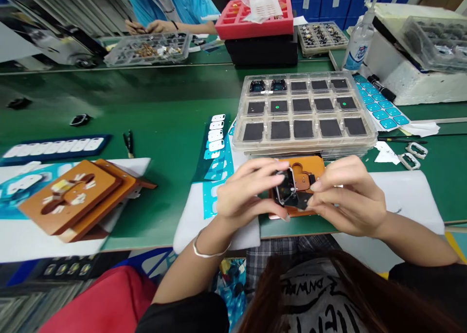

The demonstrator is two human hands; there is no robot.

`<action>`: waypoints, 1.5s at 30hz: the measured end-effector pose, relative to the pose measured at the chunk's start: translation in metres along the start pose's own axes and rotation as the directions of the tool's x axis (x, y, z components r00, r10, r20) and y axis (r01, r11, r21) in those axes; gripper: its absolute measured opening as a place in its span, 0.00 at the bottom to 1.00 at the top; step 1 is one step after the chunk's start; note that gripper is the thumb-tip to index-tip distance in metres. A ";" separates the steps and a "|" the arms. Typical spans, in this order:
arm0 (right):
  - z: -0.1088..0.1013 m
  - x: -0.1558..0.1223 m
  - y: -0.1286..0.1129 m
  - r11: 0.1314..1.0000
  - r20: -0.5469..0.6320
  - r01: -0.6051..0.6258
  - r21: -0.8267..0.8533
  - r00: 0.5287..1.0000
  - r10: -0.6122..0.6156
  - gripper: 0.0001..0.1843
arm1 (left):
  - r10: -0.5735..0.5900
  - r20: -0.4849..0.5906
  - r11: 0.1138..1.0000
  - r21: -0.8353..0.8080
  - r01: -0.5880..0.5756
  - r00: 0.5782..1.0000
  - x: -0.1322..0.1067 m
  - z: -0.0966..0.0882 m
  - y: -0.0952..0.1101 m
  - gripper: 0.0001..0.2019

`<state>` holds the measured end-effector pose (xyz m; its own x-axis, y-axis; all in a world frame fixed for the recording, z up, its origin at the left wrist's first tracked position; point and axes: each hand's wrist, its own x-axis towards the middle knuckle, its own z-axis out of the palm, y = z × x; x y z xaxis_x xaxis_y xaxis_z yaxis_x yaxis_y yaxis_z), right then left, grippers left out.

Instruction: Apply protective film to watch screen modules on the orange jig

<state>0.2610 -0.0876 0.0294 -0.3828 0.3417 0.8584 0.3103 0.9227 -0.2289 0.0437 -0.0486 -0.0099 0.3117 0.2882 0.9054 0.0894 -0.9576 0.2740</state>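
Observation:
My left hand (251, 189) grips a smartwatch case (285, 187) with a dark face and silvery rim, thumb below and fingers above. Close on its right, my right hand (348, 197) is closed on a small dark flat piece (303, 200) that reaches to the watch case's lower right edge. Whether the two are joined I cannot tell. Beneath both hands lies an orange-brown fixture block (316, 166) with shaped recesses, partly covered by my fingers. A white foam mat (404, 197) is under the block.
Behind my hands stands a clear compartment tray (304, 141) with dark pads and two watch cases at its back left. Blue sticker sheets (219, 165) lie left of it. Another orange fixture (73, 197) sits far left. White frames (412, 155) lie right. A co-worker's hands (146, 27) show across the bench.

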 end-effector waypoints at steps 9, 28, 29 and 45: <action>-0.034 0.004 0.012 0.900 -0.015 -0.435 0.029 0.900 0.435 0.05 | -0.103 -0.100 0.975 -0.205 0.081 0.990 -0.003 0.000 -0.001 0.28; -0.012 -0.002 0.010 0.912 0.067 -0.365 -0.188 0.921 0.383 0.06 | -0.316 0.267 0.798 -0.443 0.407 0.910 0.002 0.005 0.016 0.19; -0.010 0.000 0.006 0.913 0.065 -0.407 -0.030 0.911 0.408 0.05 | -0.290 0.289 0.828 -0.403 0.390 0.912 0.003 0.003 0.016 0.20; 0.003 0.000 -0.002 0.748 0.125 -0.519 0.415 0.846 0.518 0.12 | -0.189 0.289 0.958 -0.157 0.241 0.939 -0.001 -0.007 0.019 0.24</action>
<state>0.2582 -0.0888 0.0287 -0.2722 0.7893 0.5504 0.0695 0.5867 -0.8069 0.0388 -0.0667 -0.0036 0.5491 0.4497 0.7045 0.0124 -0.8472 0.5311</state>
